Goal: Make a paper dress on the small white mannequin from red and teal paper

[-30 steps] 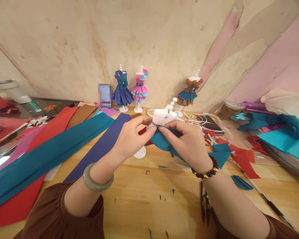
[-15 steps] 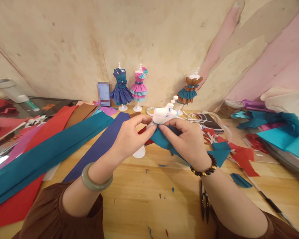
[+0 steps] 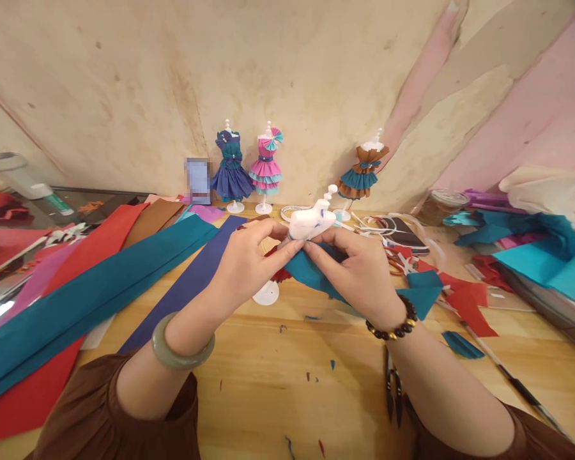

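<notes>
A small white mannequin (image 3: 311, 222) with blue marks leans to the right between my hands, its round base (image 3: 266, 292) showing below. My left hand (image 3: 252, 259) is closed around its waist, thumb at the front. Teal paper (image 3: 311, 271) hangs from the waist, and my right hand (image 3: 359, 265) pinches its upper edge between thumb and fingers. Both thumb tips nearly meet at the waist. A bit of red pleated paper (image 3: 282, 275) shows under the teal piece; my left hand partly hides it.
Three dressed mannequins (image 3: 232, 166) stand along the wall. Long teal (image 3: 100, 294), blue and red strips lie at left. Black scissors (image 3: 393, 390), a pen (image 3: 522, 386) and paper scraps (image 3: 469, 306) lie at right. A phone (image 3: 198, 181) leans at the back.
The mannequin in my hands has shifted slightly left and tilts a little differently. My left hand has moved slightly left with it; both hands keep their hold.
</notes>
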### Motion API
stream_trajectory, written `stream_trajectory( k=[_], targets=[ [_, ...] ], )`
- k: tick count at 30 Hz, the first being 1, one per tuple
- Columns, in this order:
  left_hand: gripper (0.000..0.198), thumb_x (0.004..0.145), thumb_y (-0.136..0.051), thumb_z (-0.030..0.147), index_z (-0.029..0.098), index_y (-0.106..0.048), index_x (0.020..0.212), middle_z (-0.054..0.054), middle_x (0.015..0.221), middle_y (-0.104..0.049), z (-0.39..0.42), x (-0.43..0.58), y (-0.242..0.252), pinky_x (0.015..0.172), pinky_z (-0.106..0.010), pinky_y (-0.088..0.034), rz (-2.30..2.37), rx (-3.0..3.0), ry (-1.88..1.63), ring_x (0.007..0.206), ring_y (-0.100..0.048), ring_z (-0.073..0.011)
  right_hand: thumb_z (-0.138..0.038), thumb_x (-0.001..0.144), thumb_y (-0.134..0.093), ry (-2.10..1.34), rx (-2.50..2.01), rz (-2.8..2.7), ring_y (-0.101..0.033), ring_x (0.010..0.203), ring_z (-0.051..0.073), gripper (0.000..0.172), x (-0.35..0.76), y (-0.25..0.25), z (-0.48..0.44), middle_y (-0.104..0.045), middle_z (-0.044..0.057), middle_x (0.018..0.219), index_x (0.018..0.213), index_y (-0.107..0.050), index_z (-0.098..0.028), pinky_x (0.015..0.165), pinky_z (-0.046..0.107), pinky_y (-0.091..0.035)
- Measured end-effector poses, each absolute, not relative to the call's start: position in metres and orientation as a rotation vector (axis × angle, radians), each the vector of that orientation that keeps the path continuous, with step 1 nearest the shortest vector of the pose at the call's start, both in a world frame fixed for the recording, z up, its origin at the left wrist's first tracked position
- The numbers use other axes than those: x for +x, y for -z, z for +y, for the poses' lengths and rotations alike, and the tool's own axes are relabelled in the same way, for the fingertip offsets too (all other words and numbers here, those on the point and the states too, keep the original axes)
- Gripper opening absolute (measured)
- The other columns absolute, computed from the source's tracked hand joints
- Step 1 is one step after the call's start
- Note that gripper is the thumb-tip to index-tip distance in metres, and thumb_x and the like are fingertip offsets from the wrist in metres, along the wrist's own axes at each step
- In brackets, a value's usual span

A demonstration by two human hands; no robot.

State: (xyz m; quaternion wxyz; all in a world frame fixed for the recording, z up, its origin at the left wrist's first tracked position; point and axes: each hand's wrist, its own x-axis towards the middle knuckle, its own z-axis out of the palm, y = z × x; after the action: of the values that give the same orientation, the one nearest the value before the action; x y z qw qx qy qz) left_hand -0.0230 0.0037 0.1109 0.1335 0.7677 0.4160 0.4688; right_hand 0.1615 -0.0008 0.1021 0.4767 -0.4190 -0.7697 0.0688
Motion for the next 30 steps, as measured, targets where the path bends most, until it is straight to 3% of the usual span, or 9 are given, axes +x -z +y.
stream_trajectory(
  k=[7, 13, 19, 25, 30],
  targets=[
    [0.012, 0.086, -0.066, 0.030, 0.022, -0.073, 0.090, -0.002, 0.097, -0.076, 0.005, -0.028, -0.115, 0.083, -0.031, -0.050, 1.294, 2.272, -1.333, 0.092, -0.069, -0.0209, -0.038, 0.088, -0.067, -0.237, -1.057, -1.914, -0.064, 0.067, 0.017, 0.020, 0.172, -0.110, 0.000, -0.071, 0.002, 0.076, 0.083, -0.068, -0.020, 0.064, 0.029, -0.049],
    [0.016, 0.084, -0.066, 0.032, 0.018, -0.073, 0.079, -0.003, 0.082, -0.077, 0.006, -0.030, -0.119, 0.072, -0.029, -0.054, 1.343, 2.003, -1.373, 0.078, -0.070, -0.0195, -0.040, 0.086, -0.069, 0.249, -0.811, -1.996, -0.062, 0.103, 0.029, 0.026, 0.169, -0.118, -0.011, -0.069, 0.012, 0.107, 0.103, -0.064, -0.022, 0.089, 0.047, -0.047],
    [0.018, 0.081, -0.069, 0.033, 0.017, -0.071, 0.073, -0.003, 0.075, -0.075, 0.006, -0.027, -0.118, 0.066, -0.027, -0.053, 1.328, 1.891, -1.353, 0.071, -0.069, -0.0179, -0.017, 0.091, -0.059, 0.592, -0.749, -2.191, -0.056, 0.092, 0.025, 0.011, 0.152, -0.114, -0.022, -0.069, 0.008, 0.096, 0.101, -0.065, -0.020, 0.080, 0.040, -0.043],
    [0.021, 0.082, -0.068, 0.034, 0.018, -0.070, 0.069, -0.001, 0.073, -0.074, 0.004, -0.025, -0.115, 0.059, -0.025, -0.050, 1.368, 1.916, -1.311, 0.069, -0.067, -0.0169, -0.008, 0.095, -0.051, 0.730, -0.670, -2.171, -0.053, 0.078, 0.019, 0.020, 0.146, -0.106, -0.022, -0.068, 0.004, 0.081, 0.088, -0.066, -0.020, 0.071, 0.035, -0.040],
    [0.025, 0.083, -0.066, 0.036, 0.018, -0.068, 0.065, -0.001, 0.069, -0.072, 0.005, -0.026, -0.115, 0.056, -0.024, -0.048, 1.392, 1.933, -1.313, 0.066, -0.064, -0.0157, -0.007, 0.093, -0.052, 0.697, -0.555, -2.158, -0.054, 0.076, 0.019, 0.020, 0.145, -0.104, -0.022, -0.067, 0.005, 0.079, 0.086, -0.066, -0.019, 0.067, 0.036, -0.041]
  ],
)
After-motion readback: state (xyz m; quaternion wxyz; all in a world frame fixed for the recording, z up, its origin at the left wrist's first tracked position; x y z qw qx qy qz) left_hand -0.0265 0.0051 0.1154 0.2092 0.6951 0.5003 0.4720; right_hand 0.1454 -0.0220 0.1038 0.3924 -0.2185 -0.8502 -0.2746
